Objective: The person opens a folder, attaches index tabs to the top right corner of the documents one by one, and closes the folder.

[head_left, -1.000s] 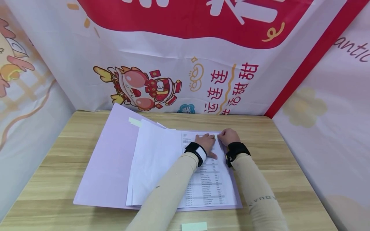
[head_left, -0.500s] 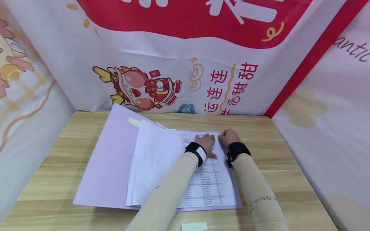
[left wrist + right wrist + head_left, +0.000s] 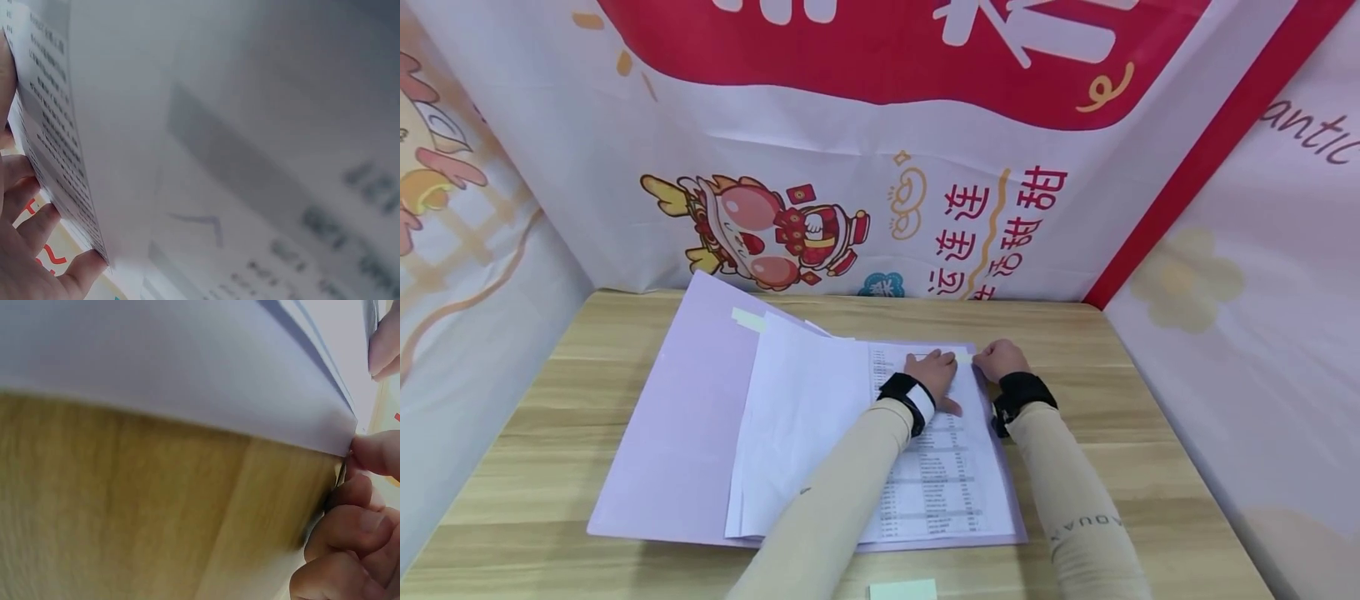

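Printed sheet point(image 3: 936, 500) lies under left hand point(image 3: 934, 377) (right fingers point(image 3: 342, 526) seemingly pinching tab point(image 3: 964, 359))

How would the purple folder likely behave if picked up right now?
The purple folder would probably hold its shape, given its straight edges. Lying open, its sides may fold together. The white sheets inside look thin and would likely flop.

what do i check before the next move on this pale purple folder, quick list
1. Pale purple rectangular folder open: ok.
2. Left hand resting on the white printed paper sheet: ok.
3. Right hand at the folder's far right corner: ok.
4. Pale rectangular tab beside the right hand firmly stuck: cannot tell.
5. White paper sheets at left squared up: not ok, edges staggered.
6. Pale green rectangular pad clear of the folder: ok.
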Tool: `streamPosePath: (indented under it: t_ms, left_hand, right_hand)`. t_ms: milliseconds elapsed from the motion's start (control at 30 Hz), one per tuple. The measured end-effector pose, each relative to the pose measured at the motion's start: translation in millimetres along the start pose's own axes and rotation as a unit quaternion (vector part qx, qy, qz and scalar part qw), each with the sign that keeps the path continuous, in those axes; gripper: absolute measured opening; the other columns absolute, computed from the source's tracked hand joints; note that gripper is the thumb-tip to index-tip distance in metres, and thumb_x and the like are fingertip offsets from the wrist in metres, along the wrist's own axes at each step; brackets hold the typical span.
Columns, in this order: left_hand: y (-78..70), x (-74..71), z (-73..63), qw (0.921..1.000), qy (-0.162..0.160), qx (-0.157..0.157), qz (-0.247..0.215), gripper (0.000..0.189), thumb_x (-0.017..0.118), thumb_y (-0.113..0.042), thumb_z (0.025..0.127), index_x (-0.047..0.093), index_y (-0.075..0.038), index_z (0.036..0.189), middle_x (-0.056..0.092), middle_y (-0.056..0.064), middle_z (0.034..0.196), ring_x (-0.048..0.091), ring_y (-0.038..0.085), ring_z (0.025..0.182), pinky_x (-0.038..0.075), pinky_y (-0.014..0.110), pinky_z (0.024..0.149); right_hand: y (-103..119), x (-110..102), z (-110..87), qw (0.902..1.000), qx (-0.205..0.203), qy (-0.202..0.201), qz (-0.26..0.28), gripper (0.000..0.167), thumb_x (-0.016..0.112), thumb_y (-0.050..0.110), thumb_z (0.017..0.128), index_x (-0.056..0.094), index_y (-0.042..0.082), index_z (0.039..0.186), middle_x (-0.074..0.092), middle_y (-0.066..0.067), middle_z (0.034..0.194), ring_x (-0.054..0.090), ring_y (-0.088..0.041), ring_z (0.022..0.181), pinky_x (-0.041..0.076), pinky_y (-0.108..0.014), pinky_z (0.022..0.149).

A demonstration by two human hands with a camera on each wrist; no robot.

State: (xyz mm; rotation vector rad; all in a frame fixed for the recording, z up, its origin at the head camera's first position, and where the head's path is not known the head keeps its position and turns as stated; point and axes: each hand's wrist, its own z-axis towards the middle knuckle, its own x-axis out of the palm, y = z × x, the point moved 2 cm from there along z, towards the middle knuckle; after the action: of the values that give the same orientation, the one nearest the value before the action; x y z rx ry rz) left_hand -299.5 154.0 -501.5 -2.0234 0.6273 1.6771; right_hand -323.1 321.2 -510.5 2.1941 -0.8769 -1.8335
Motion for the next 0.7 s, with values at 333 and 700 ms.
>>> streamPosePath:
  t_ms: [333, 700]
  left_hand:
    - [-0.9, 16.5, -7.8, 0.9984, -0.049, 0.024, -0.013, 0.07, 0.074, -0.06, 0.085, 0.063, -0.014, 0.137, 0.054, 0.001, 0.147, 0.046, 0.021, 0.14, 0.04, 0.061, 0.109]
    - [-13.5, 7.6, -24.2, 0.9945, -0.084, 0.062, -0.008, 0.028, 0.072, -0.041, 0.094, 0.075, -0.02, 0.113, 0.071, -0.001, 0.114, 0.066, 0.019, 0.106, 0.054, 0.048, 0.092]
  right_hand:
    - [-3.5, 3.5, -1.7, 0.9991, -0.04, -0.008, 0.009, 0.029, 0.065, 0.025, 0.096, 0.062, 0.007, 0.074, 0.056, -0.003, 0.069, 0.055, -0.021, 0.068, 0.04, -0.03, 0.06]
    - [-1.8, 0.5, -4.5, 0.9991, -0.039, -0.018, 0.008, 0.03, 0.063, 0.026, 0.096, 0.058, 0.008, 0.072, 0.053, -0.001, 0.067, 0.053, -0.02, 0.066, 0.039, -0.029, 0.06]
